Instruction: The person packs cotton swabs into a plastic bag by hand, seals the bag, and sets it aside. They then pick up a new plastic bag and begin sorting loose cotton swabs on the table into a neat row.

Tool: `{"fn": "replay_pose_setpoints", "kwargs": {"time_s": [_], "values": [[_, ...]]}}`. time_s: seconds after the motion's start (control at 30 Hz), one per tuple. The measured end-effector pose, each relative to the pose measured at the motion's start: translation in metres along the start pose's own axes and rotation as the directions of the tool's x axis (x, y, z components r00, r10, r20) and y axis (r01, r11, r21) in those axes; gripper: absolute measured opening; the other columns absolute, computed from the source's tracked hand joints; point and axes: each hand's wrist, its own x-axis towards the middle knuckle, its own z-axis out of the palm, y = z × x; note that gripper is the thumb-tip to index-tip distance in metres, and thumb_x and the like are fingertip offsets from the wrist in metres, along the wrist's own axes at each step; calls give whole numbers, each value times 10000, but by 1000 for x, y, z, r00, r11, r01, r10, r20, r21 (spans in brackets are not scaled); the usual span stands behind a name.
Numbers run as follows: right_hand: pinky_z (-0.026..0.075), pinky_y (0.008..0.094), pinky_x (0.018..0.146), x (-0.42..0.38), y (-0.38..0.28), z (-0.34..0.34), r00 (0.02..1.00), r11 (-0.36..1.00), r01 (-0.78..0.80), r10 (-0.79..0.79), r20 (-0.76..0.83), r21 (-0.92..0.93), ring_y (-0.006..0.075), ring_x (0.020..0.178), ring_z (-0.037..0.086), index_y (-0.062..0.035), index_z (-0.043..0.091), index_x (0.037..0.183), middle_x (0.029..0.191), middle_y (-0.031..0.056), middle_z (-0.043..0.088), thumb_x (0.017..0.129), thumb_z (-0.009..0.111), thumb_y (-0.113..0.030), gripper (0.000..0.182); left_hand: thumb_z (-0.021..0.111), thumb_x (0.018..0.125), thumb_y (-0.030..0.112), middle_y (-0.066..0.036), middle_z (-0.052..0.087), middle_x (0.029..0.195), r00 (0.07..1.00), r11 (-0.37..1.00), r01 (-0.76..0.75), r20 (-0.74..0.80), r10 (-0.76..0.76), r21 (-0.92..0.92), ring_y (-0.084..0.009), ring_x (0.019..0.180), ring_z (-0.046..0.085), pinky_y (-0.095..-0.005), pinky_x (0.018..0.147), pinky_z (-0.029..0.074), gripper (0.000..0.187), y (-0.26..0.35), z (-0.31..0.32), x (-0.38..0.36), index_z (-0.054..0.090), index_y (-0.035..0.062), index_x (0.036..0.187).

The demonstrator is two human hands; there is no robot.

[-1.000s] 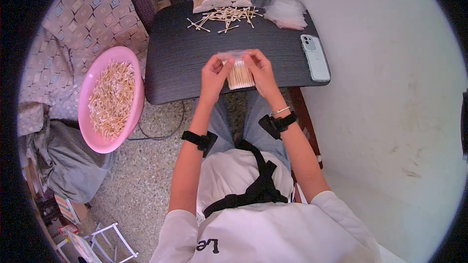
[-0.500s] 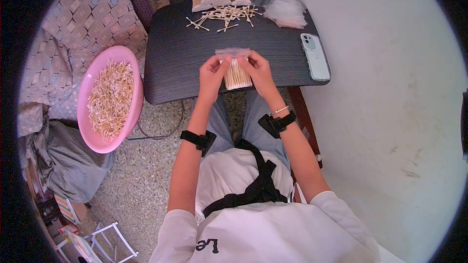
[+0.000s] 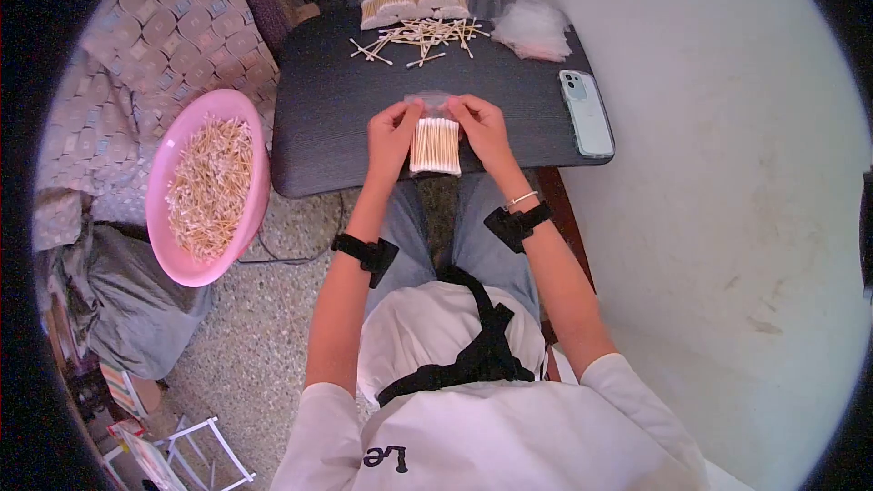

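Note:
A clear plastic bag packed with a row of cotton swabs point(image 3: 435, 146) is held over the near edge of the dark table point(image 3: 318, 118). My left hand point(image 3: 394, 132) pinches the bag's top left corner between thumb and fingers. At the top right corner, my right hand point(image 3: 479, 125) grips it the same way. The swabs stand side by side in the bag, white tips at both ends. Above them, the bag's transparent top part stretches between my two thumbs.
Loose cotton swabs point(image 3: 427, 36) lie scattered at the table's back, before several filled packs point(image 3: 396, 0). Empty clear bags point(image 3: 532, 29) are piled at the back right, with a phone point(image 3: 587, 114) along the right edge. Left of the table, a pink tub point(image 3: 162, 218) holds many swabs.
My thumbs have moved up and outward along the bag's top, so more of the swabs show. The bag has shifted slightly left and toward me, still in both hands.

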Motion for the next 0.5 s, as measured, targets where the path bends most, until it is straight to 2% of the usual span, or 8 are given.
{"fn": "replay_pose_setpoints", "kwargs": {"time_s": [0.07,0.17,0.27,0.37,0.5], "values": [[466,237,594,5,-1,0,999,999,-37,38,37,-10,78,688,571,-11,682,908,786,14,643,926,627,-240,236,633,923,191,-26,685,816,999,999,-32,16,32,34,-72,731,604,-228,661,475,209,5,-4,2,688,-11,928],[469,237,601,12,11,3,989,986,139,-143,-47,-91,79,689,577,1,683,914,779,23,646,893,669,-207,209,631,925,201,-55,700,859,999,1000,-31,28,31,4,-88,774,625,-236,714,488,226,10,-8,1,683,-17,958],[475,238,611,14,15,2,985,981,135,-148,-88,-138,79,699,588,10,682,912,769,31,648,872,689,-185,199,619,933,197,-70,705,883,1000,1000,-11,11,11,4,-99,799,635,-240,747,489,230,14,-10,-1,673,-21,982],[477,237,615,9,13,-1,994,983,86,-95,-49,-161,83,694,596,7,682,908,770,29,654,874,684,-183,193,603,942,187,-73,706,886,1000,1000,-17,-9,17,-27,-106,803,639,-243,756,490,223,11,-8,0,664,-22,994],[468,223,587,8,7,2,995,998,61,-62,-77,-18,74,670,590,9,676,910,760,19,654,881,674,-166,177,586,950,177,-78,707,894,996,994,-84,4,85,-63,-112,814,641,-248,762,491,215,7,-9,1,653,-22,997]]}}
